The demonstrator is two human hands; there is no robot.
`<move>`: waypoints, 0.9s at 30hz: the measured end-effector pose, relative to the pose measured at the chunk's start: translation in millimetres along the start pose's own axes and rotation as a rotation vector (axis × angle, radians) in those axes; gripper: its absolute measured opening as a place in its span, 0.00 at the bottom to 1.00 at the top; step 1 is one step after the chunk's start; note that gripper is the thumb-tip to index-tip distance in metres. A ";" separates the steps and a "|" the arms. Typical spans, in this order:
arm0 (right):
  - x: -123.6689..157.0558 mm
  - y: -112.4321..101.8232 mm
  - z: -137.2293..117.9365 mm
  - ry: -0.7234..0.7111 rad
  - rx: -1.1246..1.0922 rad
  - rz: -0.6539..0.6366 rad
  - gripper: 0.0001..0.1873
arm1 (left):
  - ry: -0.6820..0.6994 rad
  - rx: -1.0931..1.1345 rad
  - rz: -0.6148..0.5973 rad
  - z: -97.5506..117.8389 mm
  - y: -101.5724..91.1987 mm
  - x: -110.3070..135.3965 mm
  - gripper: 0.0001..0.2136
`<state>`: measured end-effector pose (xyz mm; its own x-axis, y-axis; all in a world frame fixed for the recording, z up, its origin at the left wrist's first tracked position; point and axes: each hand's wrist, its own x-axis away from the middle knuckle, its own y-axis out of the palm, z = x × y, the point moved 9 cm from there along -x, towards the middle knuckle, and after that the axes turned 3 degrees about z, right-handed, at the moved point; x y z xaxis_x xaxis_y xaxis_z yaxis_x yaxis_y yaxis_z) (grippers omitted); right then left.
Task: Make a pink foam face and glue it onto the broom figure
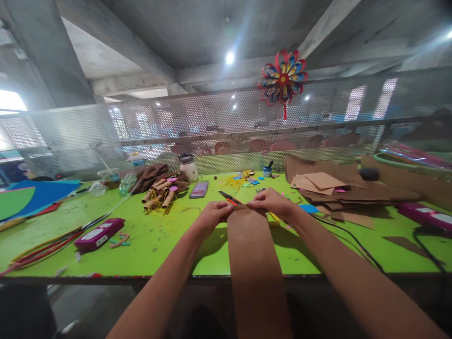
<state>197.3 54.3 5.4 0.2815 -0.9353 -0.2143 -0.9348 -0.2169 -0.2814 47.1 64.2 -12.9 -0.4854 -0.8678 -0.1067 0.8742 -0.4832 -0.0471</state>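
Observation:
A long strip of brown paper [252, 254] runs from the green table [158, 240] down over its near edge towards me. My left hand [212, 217] pinches the strip's far left corner. My right hand [273, 204] pinches its far right corner, so both hands are closed on the top edge. Just beyond my fingers lies a pair of orange-handled scissors [227, 197]. Something yellow [273, 218] lies under my right hand.
A stack of brown paper sheets [328, 186] sits at the right. Rolled brown paper pieces [160, 193] and a white jar [189, 167] stand at the back left. A magenta case [99, 234], a black cable [353, 240], blue sheets [42, 193] and a perforated screen [226, 127] with a paper pinwheel [282, 80] surround the area.

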 end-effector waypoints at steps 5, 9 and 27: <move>2.7 -7.7 0.7 0.049 0.008 0.036 0.19 | -0.016 0.019 0.008 0.7 -1.2 2.7 0.17; 4.9 -9.6 2.2 0.085 -0.004 0.055 0.19 | 0.005 -0.008 0.053 2.5 -5.5 2.9 0.15; 0.3 6.4 -6.0 -0.080 0.135 -0.007 0.21 | 0.019 -0.074 0.054 2.7 3.0 0.3 0.12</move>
<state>190.0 51.0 9.2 0.3091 -0.9074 -0.2847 -0.8967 -0.1784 -0.4052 49.5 62.1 -10.4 -0.4380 -0.8895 -0.1300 0.8978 -0.4254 -0.1140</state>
